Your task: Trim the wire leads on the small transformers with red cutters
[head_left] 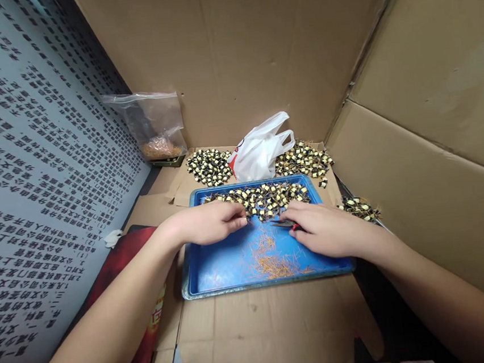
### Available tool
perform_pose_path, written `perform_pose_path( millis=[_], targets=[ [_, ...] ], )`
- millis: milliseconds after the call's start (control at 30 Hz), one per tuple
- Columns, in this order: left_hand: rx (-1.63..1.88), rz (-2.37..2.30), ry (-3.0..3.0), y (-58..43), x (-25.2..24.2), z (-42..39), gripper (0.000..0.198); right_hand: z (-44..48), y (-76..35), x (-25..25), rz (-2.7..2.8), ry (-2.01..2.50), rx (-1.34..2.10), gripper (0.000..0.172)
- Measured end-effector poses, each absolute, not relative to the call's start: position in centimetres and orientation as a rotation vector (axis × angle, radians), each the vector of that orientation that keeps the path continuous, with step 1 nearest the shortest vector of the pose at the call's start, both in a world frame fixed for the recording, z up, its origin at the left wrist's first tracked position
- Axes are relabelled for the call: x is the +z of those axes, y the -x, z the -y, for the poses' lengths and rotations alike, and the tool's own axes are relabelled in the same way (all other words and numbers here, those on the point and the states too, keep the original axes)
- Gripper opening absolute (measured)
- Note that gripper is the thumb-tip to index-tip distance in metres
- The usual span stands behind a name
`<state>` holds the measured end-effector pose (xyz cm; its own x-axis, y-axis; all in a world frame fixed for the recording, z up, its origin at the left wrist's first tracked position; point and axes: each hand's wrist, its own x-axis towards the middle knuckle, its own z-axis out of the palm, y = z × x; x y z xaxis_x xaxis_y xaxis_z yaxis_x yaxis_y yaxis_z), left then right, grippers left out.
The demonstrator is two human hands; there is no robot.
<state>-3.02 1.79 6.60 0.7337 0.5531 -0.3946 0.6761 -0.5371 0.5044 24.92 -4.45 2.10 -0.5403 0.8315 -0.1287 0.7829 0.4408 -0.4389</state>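
A blue tray lies before me, its far half heaped with small black-and-yellow wound parts that have thin copper-coloured leads. Over the tray's left part, my left hand is closed, thumb and fingers pinched at the near edge of the heap; what they pinch is too small or hidden to make out. My right hand is wrapped round red-handled cutting pliers, whose dark jaws point left toward my left hand. Cut copper-coloured wire bits are scattered over the tray's near middle.
Behind the tray stand a white plastic bag and two more piles of parts, one left and one right. A clear zip bag is at the back left. Another pile sits right of the tray. Cardboard walls enclose the back and right.
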Motion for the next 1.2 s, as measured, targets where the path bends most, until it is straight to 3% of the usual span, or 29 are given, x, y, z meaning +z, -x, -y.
perform_pose_path(
  millis=[133, 333, 467, 567, 733, 967, 1200],
  targets=[
    [-0.17, -0.927, -2.31, 3.1, 6.5, -1.9, 0.029, 3.4, -24.2, 2.0, 2.504, 1.43, 0.668, 0.031],
    [0.35, -0.893, -1.981, 1.4, 4.4, -1.4, 0.032, 2.7, -20.3, 1.4, 1.999, 1.317, 0.863, 0.009],
    [0.69, -0.901, -1.715, 0.7, 3.7, -1.2, 0.035, 2.1, -18.2, -0.5, 1.473, 1.14, 1.154, 0.024],
    [0.811, -0.738, -1.654, 0.9, 6.8, 0.1, 0.033, 2.2, -18.3, -0.9, 1.335, 0.959, 1.38, 0.04],
    [1.066, -0.657, -1.713, 0.3, 10.1, 2.4, 0.024, 2.6, -19.1, -0.2, 1.302, 0.805, 1.476, 0.038],
    [0.889, -0.849, -1.898, -0.6, 1.8, 1.2, 0.03, 2.0, -19.6, -1.7, 1.268, 0.878, 1.238, 0.041],
    [0.706, -0.886, -1.895, 0.7, 1.2, 1.4, 0.034, 3.6, -20.3, -1.4, 1.383, 0.914, 1.257, 0.041]
  ],
)
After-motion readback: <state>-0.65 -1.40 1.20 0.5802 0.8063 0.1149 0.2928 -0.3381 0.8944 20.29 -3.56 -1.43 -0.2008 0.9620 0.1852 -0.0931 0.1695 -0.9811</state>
